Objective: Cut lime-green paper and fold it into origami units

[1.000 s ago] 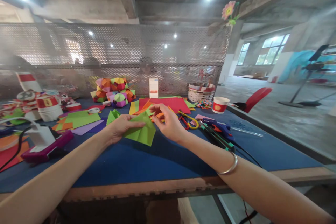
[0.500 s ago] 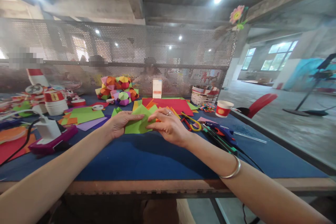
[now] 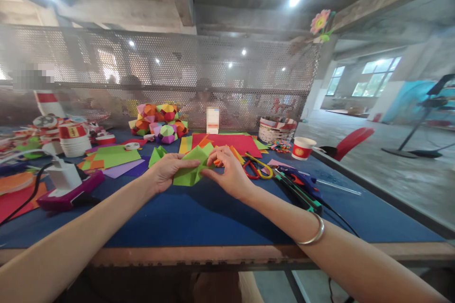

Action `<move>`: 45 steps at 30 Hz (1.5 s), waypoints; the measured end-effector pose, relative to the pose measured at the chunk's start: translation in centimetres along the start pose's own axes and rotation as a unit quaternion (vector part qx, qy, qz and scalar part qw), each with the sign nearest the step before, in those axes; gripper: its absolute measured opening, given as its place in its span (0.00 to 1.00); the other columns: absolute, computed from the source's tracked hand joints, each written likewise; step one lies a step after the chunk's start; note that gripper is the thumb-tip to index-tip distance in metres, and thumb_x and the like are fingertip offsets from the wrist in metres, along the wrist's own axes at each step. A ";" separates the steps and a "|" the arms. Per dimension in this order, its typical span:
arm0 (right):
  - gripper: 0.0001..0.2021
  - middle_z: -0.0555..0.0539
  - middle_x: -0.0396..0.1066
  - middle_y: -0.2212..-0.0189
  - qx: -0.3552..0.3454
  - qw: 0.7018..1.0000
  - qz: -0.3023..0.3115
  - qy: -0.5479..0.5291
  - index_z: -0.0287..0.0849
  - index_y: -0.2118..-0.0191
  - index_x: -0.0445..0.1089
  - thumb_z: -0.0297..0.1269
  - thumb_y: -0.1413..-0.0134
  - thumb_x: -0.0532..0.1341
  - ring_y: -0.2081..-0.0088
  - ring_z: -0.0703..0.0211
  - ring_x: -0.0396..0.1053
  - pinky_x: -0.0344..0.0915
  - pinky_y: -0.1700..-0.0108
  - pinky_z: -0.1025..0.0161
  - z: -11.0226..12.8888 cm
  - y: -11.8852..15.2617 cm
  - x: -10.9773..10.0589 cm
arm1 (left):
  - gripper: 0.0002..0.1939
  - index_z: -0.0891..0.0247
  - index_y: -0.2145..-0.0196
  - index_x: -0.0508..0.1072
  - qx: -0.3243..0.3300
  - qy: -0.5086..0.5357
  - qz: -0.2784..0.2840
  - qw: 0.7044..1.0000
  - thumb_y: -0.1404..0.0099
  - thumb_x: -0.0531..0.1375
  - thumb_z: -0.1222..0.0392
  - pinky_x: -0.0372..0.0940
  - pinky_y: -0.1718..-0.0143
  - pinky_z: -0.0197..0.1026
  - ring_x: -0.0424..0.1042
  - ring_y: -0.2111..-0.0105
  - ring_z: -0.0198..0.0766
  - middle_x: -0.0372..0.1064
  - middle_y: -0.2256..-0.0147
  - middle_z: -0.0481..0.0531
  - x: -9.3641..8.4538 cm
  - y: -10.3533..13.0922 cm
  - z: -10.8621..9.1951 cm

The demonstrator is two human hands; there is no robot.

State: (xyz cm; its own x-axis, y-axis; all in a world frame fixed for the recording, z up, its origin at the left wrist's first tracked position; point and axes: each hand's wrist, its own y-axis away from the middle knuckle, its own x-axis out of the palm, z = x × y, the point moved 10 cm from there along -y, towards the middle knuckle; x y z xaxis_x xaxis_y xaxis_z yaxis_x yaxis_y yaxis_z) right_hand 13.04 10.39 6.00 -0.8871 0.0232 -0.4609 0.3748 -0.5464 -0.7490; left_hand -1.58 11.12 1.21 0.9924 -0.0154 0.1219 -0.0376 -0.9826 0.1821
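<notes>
Between my hands, above the blue tabletop [image 3: 156, 222], is a creased piece of green paper [image 3: 186, 176], partly folded. My left hand [image 3: 166, 171] pinches its left side, thumb lying across the top. My right hand [image 3: 229, 170] grips the right edge between thumb and fingers; the fingertips partly hide the fold there. A second folded green piece [image 3: 157, 155] stands just behind my left hand. Behind my right hand lie a red sheet [image 3: 227, 144] and some orange paper strips.
Scissors [image 3: 265, 170] with red and yellow handles, a blue glue gun [image 3: 302, 180] and a paper cup [image 3: 303, 147] are on the right. A purple power strip [image 3: 71, 191] sits left. Folded paper balls [image 3: 167, 123], a phone [image 3: 213, 120] and a basket [image 3: 277, 129] stand at the back.
The green paper has shifted slightly right and tilted, its fold bulging more. My right fingers have drawn closer together on its right edge, and my left hand has moved a little right.
</notes>
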 end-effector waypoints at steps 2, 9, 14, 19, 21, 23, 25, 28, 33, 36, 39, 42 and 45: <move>0.13 0.46 0.68 0.62 0.043 0.999 0.007 -0.017 0.43 0.66 0.68 0.45 0.46 0.69 0.59 0.56 0.69 0.69 0.57 0.56 -1.0 0.0 0.3 | 0.04 0.71 0.73 0.81 -0.004 0.004 0.002 1.000 0.40 0.66 0.73 0.73 0.78 0.35 0.77 0.81 0.38 0.79 0.77 0.56 0.2 0.1 0.1; 0.27 0.48 0.75 0.65 0.190 0.965 0.036 -0.178 0.43 0.55 0.62 0.49 0.55 0.72 0.66 0.56 0.74 0.70 0.61 0.57 -3.7 0.7 1.9 | 0.03 0.69 0.73 0.82 -0.010 0.023 0.033 0.999 0.46 0.71 0.71 0.74 0.75 0.35 0.78 0.78 0.39 0.80 0.75 0.56 0.6 -0.1 0.5; 0.22 0.47 0.77 0.64 0.221 0.948 0.102 -0.205 0.42 0.61 0.70 0.52 0.57 0.72 0.64 0.56 0.74 0.70 0.58 0.58 -3.8 0.9 3.3 | 0.04 0.70 0.72 0.82 -0.020 0.021 0.057 0.998 0.47 0.73 0.71 0.74 0.74 0.36 0.77 0.78 0.39 0.80 0.76 0.57 0.8 -0.2 0.7; 0.25 0.47 0.78 0.63 0.236 0.942 0.084 -0.223 0.41 0.62 0.72 0.52 0.62 0.75 0.63 0.56 0.75 0.70 0.57 0.58 -3.7 0.9 2.9 | 0.02 0.71 0.72 0.82 -0.027 0.007 0.028 0.999 0.43 0.69 0.72 0.74 0.74 0.37 0.78 0.78 0.39 0.80 0.75 0.58 0.6 0.1 0.5; 0.26 0.46 0.78 0.63 0.238 0.941 0.081 -0.228 0.41 0.62 0.72 0.52 0.64 0.76 0.63 0.55 0.75 0.71 0.57 0.57 -3.5 0.9 2.8 | 0.03 0.70 0.73 0.81 -0.028 0.004 0.027 0.999 0.43 0.68 0.73 0.74 0.74 0.37 0.78 0.78 0.39 0.80 0.76 0.57 0.7 0.1 0.5; 0.26 0.46 0.78 0.64 0.241 0.938 0.081 -0.233 0.41 0.63 0.72 0.52 0.65 0.76 0.63 0.54 0.75 0.71 0.56 0.57 -3.5 0.9 2.8 | 0.03 0.70 0.74 0.81 -0.025 0.002 0.033 0.999 0.45 0.70 0.73 0.74 0.75 0.37 0.77 0.78 0.39 0.79 0.76 0.57 0.7 0.0 0.5; 0.27 0.46 0.78 0.63 0.245 0.936 0.082 -0.238 0.41 0.63 0.72 0.53 0.66 0.76 0.62 0.54 0.76 0.71 0.55 0.57 -3.5 0.8 2.8 | 0.05 0.71 0.73 0.81 -0.021 0.002 0.043 0.999 0.49 0.73 0.72 0.74 0.75 0.37 0.78 0.78 0.39 0.80 0.75 0.58 0.8 -0.1 0.6; 0.28 0.46 0.78 0.63 0.251 0.935 0.084 -0.237 0.41 0.62 0.72 0.53 0.67 0.76 0.61 0.53 0.76 0.71 0.55 0.56 -3.6 0.9 2.9 | 0.09 0.73 0.70 0.82 -0.016 0.005 0.054 0.998 0.51 0.74 0.71 0.74 0.74 0.37 0.78 0.78 0.40 0.80 0.74 0.60 0.7 -0.4 0.7; 0.27 0.47 0.78 0.64 0.254 0.934 0.078 -0.241 0.42 0.62 0.72 0.52 0.67 0.77 0.62 0.54 0.76 0.71 0.56 0.57 -3.8 1.0 2.9 | 0.12 0.72 0.70 0.82 -0.003 -0.007 0.053 0.999 0.54 0.76 0.70 0.74 0.75 0.36 0.78 0.78 0.40 0.81 0.74 0.60 0.5 -0.6 0.8; 0.25 0.47 0.77 0.67 0.255 0.933 0.074 -0.244 0.42 0.65 0.72 0.52 0.67 0.77 0.65 0.55 0.75 0.70 0.59 0.58 -4.0 1.1 2.9 | 0.12 0.71 0.71 0.82 0.021 -0.021 0.036 0.999 0.55 0.77 0.68 0.73 0.76 0.35 0.78 0.79 0.39 0.80 0.75 0.58 0.1 -0.8 0.4; 0.23 0.49 0.75 0.72 0.270 0.933 0.063 -0.229 0.42 0.70 0.71 0.52 0.65 0.77 0.69 0.57 0.73 0.69 0.63 0.59 -4.4 1.2 2.5 | 0.12 0.69 0.70 0.82 0.055 -0.028 0.026 0.998 0.54 0.77 0.67 0.73 0.75 0.35 0.78 0.78 0.39 0.81 0.75 0.56 -0.2 -0.7 -0.3; 0.21 0.50 0.75 0.75 0.290 0.924 0.051 -0.245 0.42 0.73 0.71 0.53 0.63 0.76 0.71 0.59 0.71 0.67 0.65 0.61 -4.6 1.2 2.3 | 0.11 0.68 0.71 0.82 0.078 -0.026 0.017 0.997 0.54 0.77 0.67 0.73 0.76 0.34 0.78 0.79 0.38 0.80 0.76 0.54 -0.5 -0.6 -1.0; 0.21 0.49 0.76 0.76 0.299 0.918 0.050 -0.256 0.42 0.76 0.71 0.54 0.64 0.76 0.72 0.59 0.71 0.68 0.65 0.61 -4.4 1.1 2.2 | 0.11 0.68 0.72 0.82 0.088 -0.042 -0.006 0.995 0.55 0.77 0.66 0.72 0.77 0.34 0.77 0.80 0.38 0.80 0.76 0.55 -1.0 -0.5 -1.5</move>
State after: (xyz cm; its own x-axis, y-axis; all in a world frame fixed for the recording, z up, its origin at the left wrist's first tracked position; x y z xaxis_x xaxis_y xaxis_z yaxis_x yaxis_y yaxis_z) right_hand 12.67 13.57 2.07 -0.9240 -0.3649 -0.1146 0.3823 -0.8896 -0.2499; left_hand -2.74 11.86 2.45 0.9993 -0.0108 0.0370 -0.0111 -0.9999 0.0077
